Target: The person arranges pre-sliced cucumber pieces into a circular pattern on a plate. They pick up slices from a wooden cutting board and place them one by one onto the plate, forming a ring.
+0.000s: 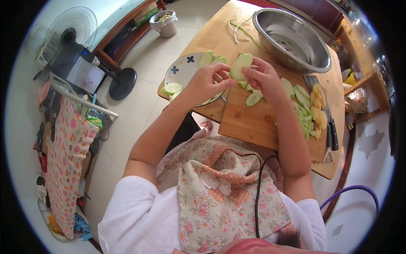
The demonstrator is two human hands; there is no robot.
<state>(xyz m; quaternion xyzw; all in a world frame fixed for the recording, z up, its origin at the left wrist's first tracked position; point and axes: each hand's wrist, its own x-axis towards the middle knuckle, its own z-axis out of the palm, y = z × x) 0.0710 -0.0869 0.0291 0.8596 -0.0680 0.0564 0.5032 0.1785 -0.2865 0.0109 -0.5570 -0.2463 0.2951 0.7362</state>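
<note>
My right hand [263, 76] pinches an oval pale-green vegetable slice [241, 66] between thumb and fingers, above the wooden cutting board [245, 120]. My left hand [212, 79] is just left of that slice, over the rim of a white plate [183, 67] with dark flower marks. Its fingers are apart and hold nothing; whether a fingertip touches the slice, I cannot tell. More green slices [173, 88] lie on the plate. Loose slices [253, 99] rest on the board below my hands. Right of my right forearm are cut green strips [303, 116] and yellow slices [318, 111].
A large steel bowl [291, 41] stands at the table's far side, beside green-white stalks [241, 31]. A black-handled kitchen tool [333, 135] and a peeler [328, 146] lie at the board's right edge. On the floor are a lined bin [166, 27] and a fan base [123, 84].
</note>
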